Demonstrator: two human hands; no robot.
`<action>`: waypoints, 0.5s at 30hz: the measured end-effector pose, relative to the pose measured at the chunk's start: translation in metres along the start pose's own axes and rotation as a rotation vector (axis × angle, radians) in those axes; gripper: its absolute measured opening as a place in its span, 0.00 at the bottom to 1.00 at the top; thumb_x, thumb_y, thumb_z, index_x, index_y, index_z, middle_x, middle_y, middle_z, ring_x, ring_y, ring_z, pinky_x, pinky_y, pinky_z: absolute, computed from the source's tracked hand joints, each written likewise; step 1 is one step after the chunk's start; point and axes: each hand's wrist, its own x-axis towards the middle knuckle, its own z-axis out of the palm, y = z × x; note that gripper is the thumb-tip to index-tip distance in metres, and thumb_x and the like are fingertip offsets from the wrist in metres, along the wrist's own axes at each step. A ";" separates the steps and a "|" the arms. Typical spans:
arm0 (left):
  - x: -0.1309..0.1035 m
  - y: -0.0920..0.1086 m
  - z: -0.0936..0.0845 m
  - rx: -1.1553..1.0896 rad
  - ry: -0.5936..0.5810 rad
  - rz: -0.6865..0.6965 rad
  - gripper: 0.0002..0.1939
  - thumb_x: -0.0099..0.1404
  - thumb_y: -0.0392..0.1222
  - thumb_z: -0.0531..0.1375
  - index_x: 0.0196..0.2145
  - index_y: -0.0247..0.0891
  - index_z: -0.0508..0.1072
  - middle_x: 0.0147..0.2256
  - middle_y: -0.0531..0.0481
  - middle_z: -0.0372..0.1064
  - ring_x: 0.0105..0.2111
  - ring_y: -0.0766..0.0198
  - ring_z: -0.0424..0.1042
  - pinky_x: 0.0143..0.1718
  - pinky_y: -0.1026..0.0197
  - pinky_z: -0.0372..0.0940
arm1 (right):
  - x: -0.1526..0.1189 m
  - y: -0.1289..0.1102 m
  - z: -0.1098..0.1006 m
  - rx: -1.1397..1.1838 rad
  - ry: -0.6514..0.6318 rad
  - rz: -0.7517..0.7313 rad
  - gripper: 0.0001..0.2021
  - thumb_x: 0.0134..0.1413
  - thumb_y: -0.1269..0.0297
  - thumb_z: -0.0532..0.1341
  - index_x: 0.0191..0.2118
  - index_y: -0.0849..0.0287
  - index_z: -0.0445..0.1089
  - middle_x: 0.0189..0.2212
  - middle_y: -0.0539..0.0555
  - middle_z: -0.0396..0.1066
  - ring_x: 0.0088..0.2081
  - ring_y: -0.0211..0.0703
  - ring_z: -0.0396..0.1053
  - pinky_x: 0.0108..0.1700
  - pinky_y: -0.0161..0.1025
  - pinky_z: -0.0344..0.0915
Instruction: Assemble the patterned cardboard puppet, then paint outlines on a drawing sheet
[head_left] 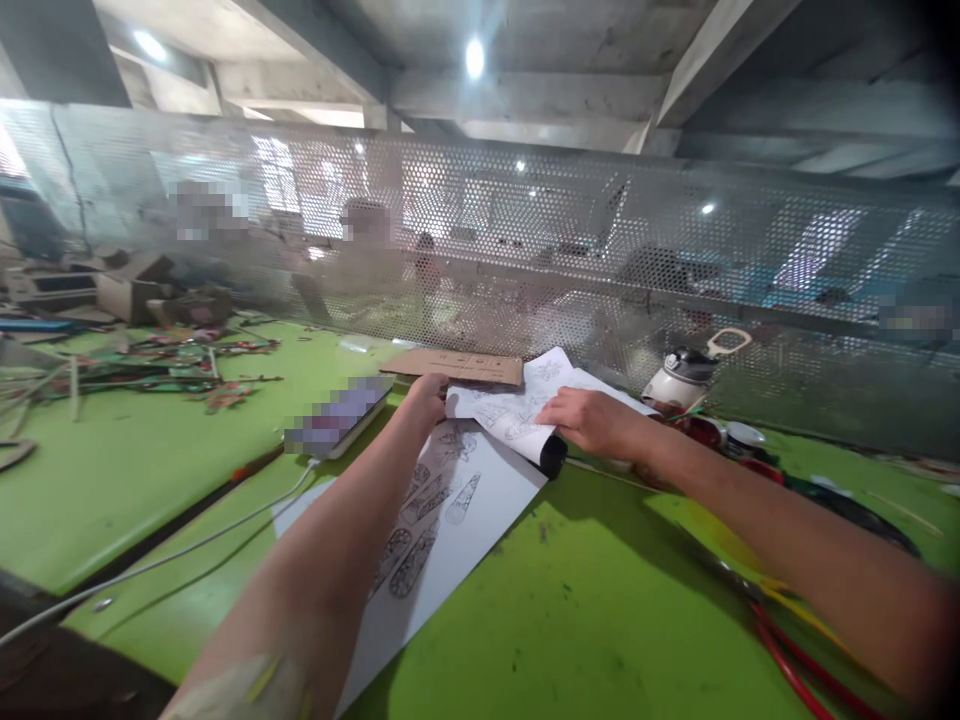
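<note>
A white paper sheet with black line drawings (487, 515) lies at an angle under my left forearm. Its far part seems to run up to where both my hands are. My left hand (430, 396) is closed at the sheet's left edge, beside a flat brown cardboard piece (457, 368); its fingertips are partly hidden. Farther right, a second printed portion, a curled paper (517, 412), is folded over with a dark roll end (553, 457) beneath it. My right hand (589, 418) grips this curled paper, thumb and fingers pressed together on it.
Left of my arm lies a phone (341, 420) with a white cable (225, 525). Thin sticks and scraps (172, 365) pile up at far left. A white bottle (679, 378) and red-handled pliers-like tool (780, 650) are at right. A perforated metal screen (480, 240) stands behind.
</note>
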 end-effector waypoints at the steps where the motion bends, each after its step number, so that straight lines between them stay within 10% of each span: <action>1: 0.001 0.000 0.000 0.004 -0.004 -0.036 0.15 0.67 0.43 0.57 0.49 0.34 0.67 0.47 0.43 0.66 0.42 0.59 0.69 0.42 0.52 0.68 | 0.005 0.003 0.002 -0.048 -0.018 0.011 0.12 0.59 0.74 0.54 0.43 0.60 0.74 0.35 0.57 0.73 0.40 0.47 0.65 0.41 0.39 0.59; 10: 0.005 -0.005 -0.002 0.000 -0.043 -0.042 0.17 0.67 0.44 0.57 0.51 0.35 0.66 0.49 0.43 0.65 0.45 0.58 0.69 0.44 0.51 0.68 | 0.049 0.020 0.026 -0.131 -0.154 0.047 0.11 0.60 0.67 0.56 0.45 0.59 0.72 0.38 0.60 0.71 0.42 0.48 0.66 0.38 0.37 0.58; 15: 0.005 -0.009 -0.001 0.006 -0.057 -0.022 0.17 0.67 0.44 0.57 0.51 0.35 0.66 0.49 0.43 0.65 0.45 0.58 0.69 0.44 0.50 0.68 | 0.063 0.024 0.037 -0.049 -0.175 0.085 0.26 0.52 0.51 0.63 0.54 0.60 0.67 0.44 0.61 0.70 0.40 0.49 0.69 0.36 0.37 0.60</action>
